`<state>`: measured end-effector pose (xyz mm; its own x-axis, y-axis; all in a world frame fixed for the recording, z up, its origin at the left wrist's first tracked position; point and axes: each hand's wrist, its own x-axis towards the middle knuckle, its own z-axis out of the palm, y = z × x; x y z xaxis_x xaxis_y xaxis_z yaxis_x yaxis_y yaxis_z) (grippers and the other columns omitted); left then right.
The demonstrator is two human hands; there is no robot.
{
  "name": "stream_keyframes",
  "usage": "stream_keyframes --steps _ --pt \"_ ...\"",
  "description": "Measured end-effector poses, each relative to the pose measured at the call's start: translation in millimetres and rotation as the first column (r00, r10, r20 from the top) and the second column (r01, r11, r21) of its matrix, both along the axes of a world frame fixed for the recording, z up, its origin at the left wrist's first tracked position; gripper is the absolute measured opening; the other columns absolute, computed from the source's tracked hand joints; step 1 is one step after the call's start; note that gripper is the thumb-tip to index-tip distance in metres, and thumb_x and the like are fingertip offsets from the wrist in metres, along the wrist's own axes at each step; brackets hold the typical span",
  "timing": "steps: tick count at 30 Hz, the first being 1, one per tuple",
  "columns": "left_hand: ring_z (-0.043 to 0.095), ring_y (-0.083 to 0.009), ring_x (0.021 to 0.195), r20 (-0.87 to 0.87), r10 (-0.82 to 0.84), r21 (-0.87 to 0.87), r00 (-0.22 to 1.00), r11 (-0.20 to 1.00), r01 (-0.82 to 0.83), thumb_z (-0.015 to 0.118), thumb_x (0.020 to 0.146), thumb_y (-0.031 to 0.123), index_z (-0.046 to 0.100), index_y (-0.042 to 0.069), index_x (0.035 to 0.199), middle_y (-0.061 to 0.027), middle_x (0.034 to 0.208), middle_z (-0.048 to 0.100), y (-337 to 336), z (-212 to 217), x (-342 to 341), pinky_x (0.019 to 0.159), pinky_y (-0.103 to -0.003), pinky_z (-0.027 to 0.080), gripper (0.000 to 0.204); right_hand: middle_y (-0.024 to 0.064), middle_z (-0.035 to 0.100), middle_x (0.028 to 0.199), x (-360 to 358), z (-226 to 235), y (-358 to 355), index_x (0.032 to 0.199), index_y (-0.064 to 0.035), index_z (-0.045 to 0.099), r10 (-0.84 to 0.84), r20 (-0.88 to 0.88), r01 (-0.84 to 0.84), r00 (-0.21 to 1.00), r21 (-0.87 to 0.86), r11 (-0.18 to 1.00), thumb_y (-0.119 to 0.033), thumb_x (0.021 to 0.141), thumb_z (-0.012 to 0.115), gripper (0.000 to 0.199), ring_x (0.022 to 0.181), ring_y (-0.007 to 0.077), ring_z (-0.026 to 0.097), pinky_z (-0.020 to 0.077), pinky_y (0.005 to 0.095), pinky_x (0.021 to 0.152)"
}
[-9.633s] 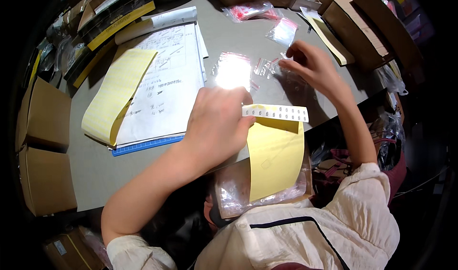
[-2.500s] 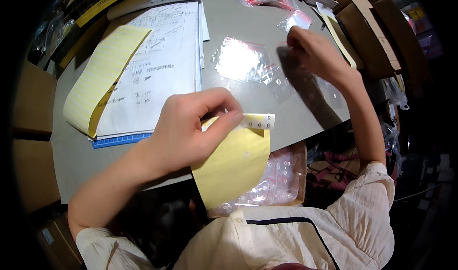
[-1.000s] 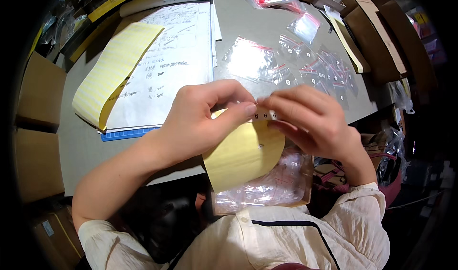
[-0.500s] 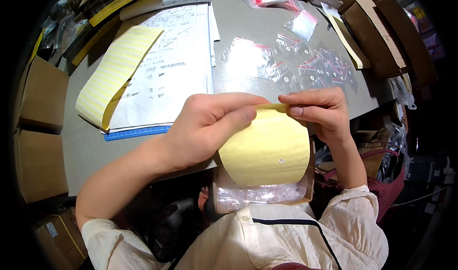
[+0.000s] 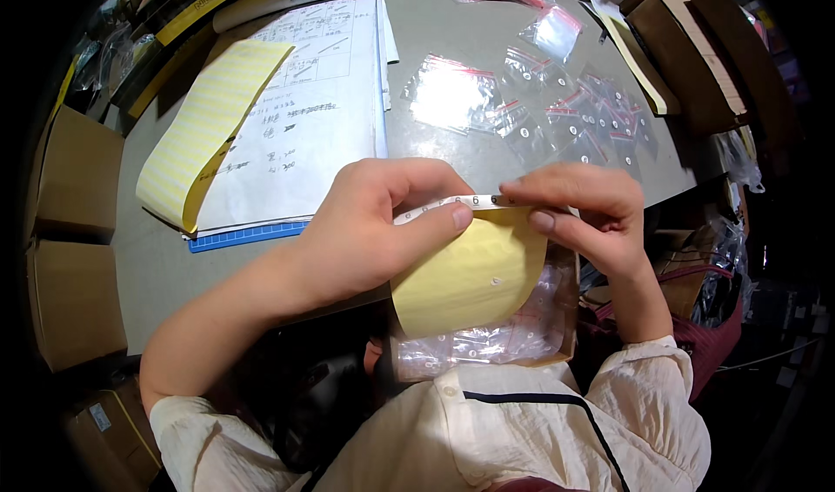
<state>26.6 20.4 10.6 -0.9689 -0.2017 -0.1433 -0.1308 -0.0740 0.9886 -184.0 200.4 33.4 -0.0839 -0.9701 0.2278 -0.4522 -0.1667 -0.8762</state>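
Head view: white label strip (image 5: 452, 203) atop yellow sheet (image 5: 470, 274), pinched between left hand (image 5: 374, 231) and right hand (image 5: 578, 214).

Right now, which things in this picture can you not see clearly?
- Label strip, head view: left hand and right hand cover its ends.
- Yellow sheet: the left thumb hides its left edge.
- Small bags: contents too small to tell.
- Box of bags: the sheet hides most of it.
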Motion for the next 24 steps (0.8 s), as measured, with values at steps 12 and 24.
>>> stream_keyframes --steps 12,24 --pt "0.063 -0.007 0.08 -0.19 0.111 -0.406 0.975 0.895 -0.181 0.073 0.098 0.009 0.074 -0.004 0.102 -0.0054 0.088 0.073 5.4 -2.3 6.9 0.071 -0.025 0.052 0.014 0.008 0.075 0.098 15.5 -7.6 -14.1 0.111 0.0015 0.072 -0.114 0.08 0.103 0.99 0.126 0.987 -0.01 0.096 0.076 0.019 0.088 0.0138 0.071 0.0552 0.0274 0.079" --pt "0.06 -0.0071 0.073 -0.244 0.135 -0.58 0.96 0.773 -0.256 0.072 0.094 0.008 0.071 -0.004 0.095 -0.0084 0.079 0.07 5.4 -6.9 4.2 0.066 -0.026 0.05 0.012 0.014 0.062 0.095 27.9 -1.9 -32.6 0.107 -0.0029 0.063 -0.035 -0.471 -0.009 0.881 -0.092 0.996 0.001 0.081 0.073 0.029 0.086 0.0364 0.064 0.0531 0.0437 0.074"
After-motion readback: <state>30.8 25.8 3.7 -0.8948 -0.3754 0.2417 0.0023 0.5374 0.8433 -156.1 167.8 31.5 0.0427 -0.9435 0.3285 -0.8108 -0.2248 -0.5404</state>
